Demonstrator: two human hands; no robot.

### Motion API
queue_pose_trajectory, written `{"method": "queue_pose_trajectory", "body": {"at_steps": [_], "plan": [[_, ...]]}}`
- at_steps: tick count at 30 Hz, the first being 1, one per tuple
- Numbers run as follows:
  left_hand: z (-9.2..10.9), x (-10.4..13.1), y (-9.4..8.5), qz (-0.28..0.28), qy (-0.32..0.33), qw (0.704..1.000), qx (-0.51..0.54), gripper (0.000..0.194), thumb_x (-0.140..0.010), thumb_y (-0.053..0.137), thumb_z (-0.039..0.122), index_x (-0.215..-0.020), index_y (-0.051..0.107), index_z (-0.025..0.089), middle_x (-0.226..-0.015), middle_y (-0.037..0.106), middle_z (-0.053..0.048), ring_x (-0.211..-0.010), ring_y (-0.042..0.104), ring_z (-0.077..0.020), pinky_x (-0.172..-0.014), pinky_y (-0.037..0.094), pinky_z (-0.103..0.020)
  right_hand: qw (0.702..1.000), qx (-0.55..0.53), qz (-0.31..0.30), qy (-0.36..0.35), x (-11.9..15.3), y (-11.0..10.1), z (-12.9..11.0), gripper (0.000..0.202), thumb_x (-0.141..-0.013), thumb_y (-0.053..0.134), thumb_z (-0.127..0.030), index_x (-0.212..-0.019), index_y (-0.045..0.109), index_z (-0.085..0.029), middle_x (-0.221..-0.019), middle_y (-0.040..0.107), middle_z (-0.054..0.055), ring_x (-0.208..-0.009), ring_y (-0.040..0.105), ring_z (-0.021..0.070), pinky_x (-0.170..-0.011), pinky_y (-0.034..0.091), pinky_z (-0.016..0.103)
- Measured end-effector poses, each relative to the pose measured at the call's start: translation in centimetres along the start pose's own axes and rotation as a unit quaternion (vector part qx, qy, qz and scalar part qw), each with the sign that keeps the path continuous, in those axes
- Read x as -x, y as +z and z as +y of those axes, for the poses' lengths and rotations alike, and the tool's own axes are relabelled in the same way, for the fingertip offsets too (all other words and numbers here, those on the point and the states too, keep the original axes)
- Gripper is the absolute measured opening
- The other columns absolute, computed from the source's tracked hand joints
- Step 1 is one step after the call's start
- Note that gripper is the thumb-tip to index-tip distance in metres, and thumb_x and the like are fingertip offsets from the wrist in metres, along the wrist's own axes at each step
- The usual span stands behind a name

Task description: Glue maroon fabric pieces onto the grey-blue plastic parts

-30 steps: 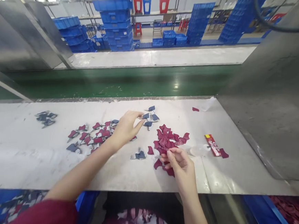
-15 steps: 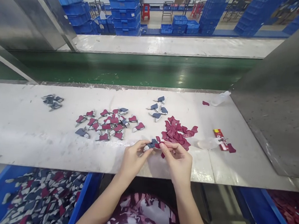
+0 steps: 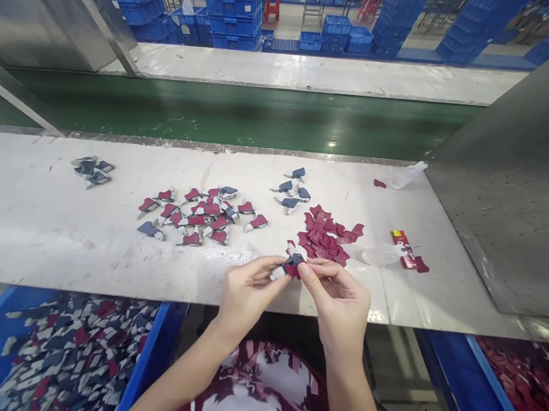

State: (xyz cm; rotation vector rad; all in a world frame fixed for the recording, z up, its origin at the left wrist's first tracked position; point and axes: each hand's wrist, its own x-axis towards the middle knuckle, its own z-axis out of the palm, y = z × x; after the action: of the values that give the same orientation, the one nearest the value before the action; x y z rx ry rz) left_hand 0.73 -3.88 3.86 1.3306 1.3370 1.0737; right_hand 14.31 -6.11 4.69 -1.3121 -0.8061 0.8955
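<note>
Between my hands, just above the front of the white worktop [image 3: 100, 249], is a small dark blue and grey plastic part [image 3: 293, 262]. My left hand [image 3: 251, 286] pinches its pale grey end between thumb and fingers. With thumb and forefinger, my right hand [image 3: 338, 296] grips a maroon piece [image 3: 293, 271] pressed against the blue part; my fingers hide some of it. A heap of loose maroon pieces [image 3: 324, 238] lies just beyond my right hand. To the left sits a cluster of maroon-topped grey parts [image 3: 207, 216], and several blue-topped parts [image 3: 291, 188] lie behind.
Two translucent bottles, one farther back [image 3: 406, 175] and one nearer [image 3: 379, 257], lie at the right beside a red packet [image 3: 404, 248]. Blue bins stand below the edge, left [image 3: 146, 354] and right [image 3: 488, 387]. A metal panel [image 3: 513, 186] bounds the right side; a green belt [image 3: 262, 119] runs behind.
Both hands have shifted slightly right and come closer together. The blue part has turned, and the maroon piece now sits against its lower side. The whole view has tilted down a little.
</note>
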Motion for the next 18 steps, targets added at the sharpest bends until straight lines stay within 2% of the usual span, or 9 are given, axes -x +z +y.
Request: {"method": "queue_pose_trajectory", "body": {"at_steps": [7,11,14,18], "plan": [[0.1,0.4,-0.1,0.0,0.034,0.999,-0.014,0.021,-0.077,0.08,0.029,-0.095,0.082,0.02,-0.071,0.077,-0.001,-0.054,0.067,-0.013,-0.051,0.058,-0.02,1.0,0.006,-0.011,-0.02,0.1,0.0,-0.3,0.011,-0.076,0.082,-0.029,-0.074,0.074,-0.022,-0.08,0.069,0.003,-0.083,0.065,0.0174,-0.076,0.055,0.03],[0.2,0.5,-0.2,0.0,0.038,0.999,-0.001,0.02,-0.076,0.082,0.03,-0.094,0.083,0.021,-0.076,0.078,-0.001,-0.058,0.07,-0.0149,-0.056,0.061,-0.022,0.999,0.021,-0.01,-0.044,0.3,-0.1,-0.3,0.01,-0.078,0.081,-0.026,-0.074,0.073,-0.022,-0.08,0.067,0.002,-0.082,0.064,0.0166,-0.077,0.054,0.031],[0.7,0.5,-0.3,-0.017,0.01,0.999,0.037,0.024,-0.071,0.086,0.029,-0.094,0.084,0.021,-0.074,0.079,-0.001,-0.062,0.073,-0.017,-0.058,0.063,-0.023,0.995,0.045,0.003,-0.088,0.5,-0.1,-0.1,0.01,-0.079,0.08,-0.024,-0.076,0.071,-0.022,-0.079,0.067,0.002,-0.083,0.064,0.0172,-0.077,0.055,0.032],[1.6,0.4,-0.4,-0.045,-0.031,0.993,0.102,0.027,-0.069,0.088,0.027,-0.095,0.083,0.018,-0.084,0.081,-0.004,-0.075,0.078,-0.0221,-0.071,0.067,-0.027,0.978,0.105,0.009,-0.18,0.6,-0.2,0.2,0.009,-0.081,0.078,-0.018,-0.081,0.071,-0.022,-0.08,0.068,0.002,-0.085,0.065,0.0187,-0.076,0.056,0.036]]}}
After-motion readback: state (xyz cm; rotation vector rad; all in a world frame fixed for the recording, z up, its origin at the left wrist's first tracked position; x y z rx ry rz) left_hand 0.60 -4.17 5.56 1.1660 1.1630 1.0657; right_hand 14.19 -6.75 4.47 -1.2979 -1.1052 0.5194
